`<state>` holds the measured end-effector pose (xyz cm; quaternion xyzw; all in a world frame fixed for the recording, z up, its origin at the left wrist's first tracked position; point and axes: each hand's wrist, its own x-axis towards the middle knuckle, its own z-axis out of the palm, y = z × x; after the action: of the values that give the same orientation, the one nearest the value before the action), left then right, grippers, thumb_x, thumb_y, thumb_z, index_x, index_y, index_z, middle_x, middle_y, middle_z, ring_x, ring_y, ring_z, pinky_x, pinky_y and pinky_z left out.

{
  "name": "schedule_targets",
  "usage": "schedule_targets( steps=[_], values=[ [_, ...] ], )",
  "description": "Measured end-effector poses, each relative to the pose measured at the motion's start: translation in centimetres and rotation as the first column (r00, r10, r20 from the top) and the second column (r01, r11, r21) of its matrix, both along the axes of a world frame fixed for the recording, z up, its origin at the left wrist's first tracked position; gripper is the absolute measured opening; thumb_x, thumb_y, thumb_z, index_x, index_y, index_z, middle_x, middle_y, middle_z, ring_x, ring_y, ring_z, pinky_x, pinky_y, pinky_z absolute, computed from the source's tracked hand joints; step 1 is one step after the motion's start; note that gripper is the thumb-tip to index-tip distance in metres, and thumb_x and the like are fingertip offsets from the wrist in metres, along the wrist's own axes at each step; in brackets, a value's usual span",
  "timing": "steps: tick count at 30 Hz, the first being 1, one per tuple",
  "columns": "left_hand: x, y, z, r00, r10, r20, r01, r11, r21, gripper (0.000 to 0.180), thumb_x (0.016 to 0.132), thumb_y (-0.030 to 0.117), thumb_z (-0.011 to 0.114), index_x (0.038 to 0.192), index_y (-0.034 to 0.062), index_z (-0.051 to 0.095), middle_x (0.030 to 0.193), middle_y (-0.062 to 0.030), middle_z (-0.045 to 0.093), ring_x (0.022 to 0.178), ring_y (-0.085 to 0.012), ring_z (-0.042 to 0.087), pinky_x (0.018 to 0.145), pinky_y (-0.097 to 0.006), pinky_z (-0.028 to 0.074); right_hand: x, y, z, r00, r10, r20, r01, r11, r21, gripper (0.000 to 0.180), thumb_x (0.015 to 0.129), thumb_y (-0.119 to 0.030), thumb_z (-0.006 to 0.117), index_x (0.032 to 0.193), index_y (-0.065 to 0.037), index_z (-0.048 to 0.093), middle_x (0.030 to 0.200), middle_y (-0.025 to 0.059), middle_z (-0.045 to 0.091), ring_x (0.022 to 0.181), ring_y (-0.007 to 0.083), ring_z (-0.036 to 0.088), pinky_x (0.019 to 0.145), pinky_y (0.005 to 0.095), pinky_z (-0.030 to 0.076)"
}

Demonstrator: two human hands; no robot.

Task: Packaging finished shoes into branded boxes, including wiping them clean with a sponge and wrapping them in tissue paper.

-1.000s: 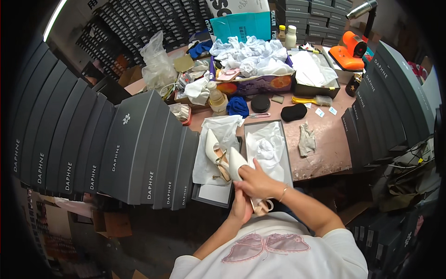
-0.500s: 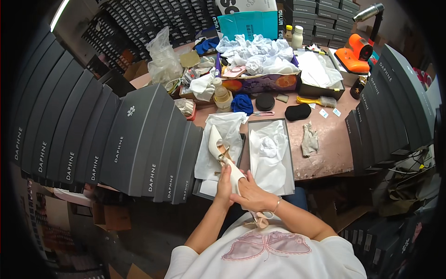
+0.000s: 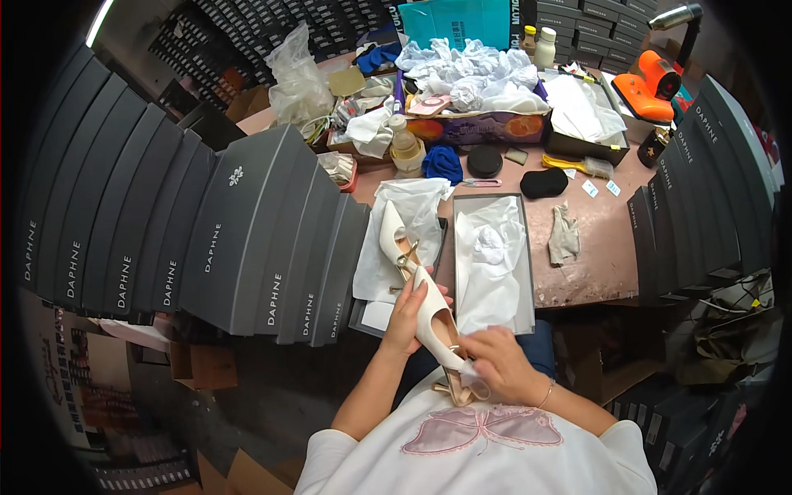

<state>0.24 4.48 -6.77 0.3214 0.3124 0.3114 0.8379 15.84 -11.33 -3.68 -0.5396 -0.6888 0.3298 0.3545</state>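
Note:
A white pointed slingback shoe is held over my lap, its toe pointing away from me and its gold-coloured heel close to my shirt. My left hand is closed around the front of this shoe, thumb on top. At the back part, my right hand has its fingers bent onto the strap, where something pale and partly see-through shows beside them. The matching white shoe lies on white tissue paper over an open grey box just beyond my left hand.
An open shoebox with white paper stands to the right, near a beige cloth. Stacked grey shoeboxes flank the left, more boxes the right. Behind are a blue cloth, brush and carton of crumpled paper.
My right hand has slid from the middle of the shoe back to its strap, uncovering the shoe's opening. My left hand stays around the front. The whole view has shifted slightly.

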Motion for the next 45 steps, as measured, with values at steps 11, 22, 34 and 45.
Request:
schedule_targets(
  steps=[11, 22, 34, 45],
  values=[
    [1.4, -0.2, -1.1, 0.995, -0.092, 0.029, 0.095, 0.989, -0.112, 0.043, 0.102, 0.032, 0.041, 0.137, 0.0074, 0.038, 0.127, -0.0093, 0.052, 0.118, -0.0205, 0.051, 0.103, -0.037, 0.04, -1.7, 7.4, -3.4, 0.993, -0.081, 0.089, 0.091, 0.989, -0.115, 0.071, 0.094, -0.059, 0.038, 0.102, 0.007, 0.063, 0.155, 0.0288, -0.002, 0.144, 0.0463, -0.001, 0.108, 0.067, 0.005],
    [0.2, -2.3, 0.0, 0.995, 0.034, -0.096, -0.035, 0.999, -0.004, 0.048, 0.102, 0.034, 0.042, 0.14, 0.005, 0.033, 0.128, -0.011, 0.048, 0.116, -0.0192, 0.051, 0.098, -0.033, 0.043, -4.0, 7.2, -4.0, 0.923, -0.266, 0.279, 0.241, 0.963, 0.12, 0.075, 0.091, -0.059, 0.043, 0.091, 0.012, 0.068, 0.136, 0.0308, 0.043, 0.133, 0.0459, 0.032, 0.105, 0.068, 0.013],
    [0.3, -2.1, 0.3, 0.989, -0.062, -0.137, 0.068, 0.997, 0.043, 0.05, 0.102, 0.039, 0.039, 0.138, 0.0058, 0.033, 0.128, -0.01, 0.048, 0.116, -0.0194, 0.051, 0.098, -0.034, 0.042, -2.9, 6.9, -3.2, 0.986, -0.083, 0.143, 0.101, 0.987, -0.123, 0.081, 0.093, -0.061, 0.038, 0.146, -0.001, 0.03, 0.156, 0.025, -0.003, 0.144, 0.0446, -0.002, 0.109, 0.0646, 0.006],
    [0.9, -2.6, -1.2, 0.992, -0.033, -0.118, 0.039, 0.998, 0.048, 0.048, 0.102, 0.034, 0.039, 0.139, 0.0064, 0.031, 0.116, -0.0115, 0.055, 0.105, -0.0207, 0.057, 0.092, -0.035, 0.047, -2.2, 3.7, -2.5, 0.936, -0.115, 0.333, 0.151, 0.985, -0.084, 0.056, 0.094, -0.042, 0.05, 0.131, 0.0, 0.049, 0.151, 0.0266, 0.02, 0.139, 0.0438, 0.021, 0.11, 0.0507, 0.023]
  ],
)
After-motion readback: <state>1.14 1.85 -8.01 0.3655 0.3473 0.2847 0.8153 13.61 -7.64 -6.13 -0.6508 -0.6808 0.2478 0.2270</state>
